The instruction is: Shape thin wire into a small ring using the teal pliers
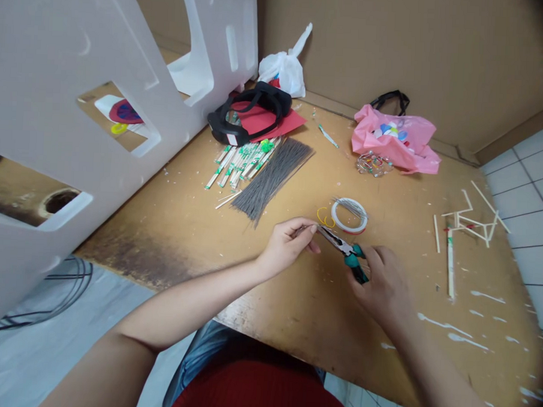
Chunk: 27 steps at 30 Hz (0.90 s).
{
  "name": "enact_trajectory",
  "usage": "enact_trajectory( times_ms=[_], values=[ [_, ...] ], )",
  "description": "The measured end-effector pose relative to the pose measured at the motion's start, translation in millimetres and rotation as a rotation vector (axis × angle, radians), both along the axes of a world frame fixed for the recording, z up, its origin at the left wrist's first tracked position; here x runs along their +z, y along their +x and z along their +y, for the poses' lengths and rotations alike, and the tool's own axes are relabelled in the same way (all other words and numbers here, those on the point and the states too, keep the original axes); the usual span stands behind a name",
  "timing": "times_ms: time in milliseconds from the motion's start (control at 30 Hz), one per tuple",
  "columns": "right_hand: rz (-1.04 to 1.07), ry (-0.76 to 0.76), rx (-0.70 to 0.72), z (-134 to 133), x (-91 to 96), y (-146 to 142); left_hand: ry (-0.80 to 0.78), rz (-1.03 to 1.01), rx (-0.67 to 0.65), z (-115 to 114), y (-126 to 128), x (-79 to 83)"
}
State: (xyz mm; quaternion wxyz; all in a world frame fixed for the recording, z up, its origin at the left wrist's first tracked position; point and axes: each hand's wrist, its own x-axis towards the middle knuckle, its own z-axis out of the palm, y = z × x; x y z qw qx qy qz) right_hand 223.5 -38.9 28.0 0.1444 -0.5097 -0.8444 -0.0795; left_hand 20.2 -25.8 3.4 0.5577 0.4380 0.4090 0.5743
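Observation:
Long-nose pliers (348,249) with green and black handles are gripped in my right hand (385,286), their jaws pointing left. At the jaw tips my left hand (290,243) is closed in a pinch; what it holds is too small to make out. Just beyond the pliers lies a white ring (333,213) with short grey wires (354,208) across it. A curled yellow wire (323,218) rests beside the ring. Farther left is a fanned bundle of straight grey wires (272,182).
Wrapped chopsticks (241,166), a black headset (230,129) and a white bag (284,72) occupy the back left. Behind the ring sits a pink bag (364,132) with bottle caps. A stick frame (477,223) lies right; a white plastic panel (126,35) bounds the left.

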Motion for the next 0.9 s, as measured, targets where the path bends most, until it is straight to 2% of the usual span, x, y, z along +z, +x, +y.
enact_trajectory(
  times_ms=[267, 533, 900],
  values=[
    [-0.073, 0.085, -0.013, 2.6, 1.5, 4.6, -0.02, -0.037, -0.008, -0.3, -0.2, 2.8],
    [-0.074, 0.083, -0.027, -1.4, 4.3, -0.9, -0.029, -0.035, 0.038, -1.0, 1.7, 1.0],
    [-0.181, 0.12, -0.031, -3.9, 14.4, -3.2, -0.092, -0.009, 0.077, -3.2, 2.9, 2.6]
  ],
)
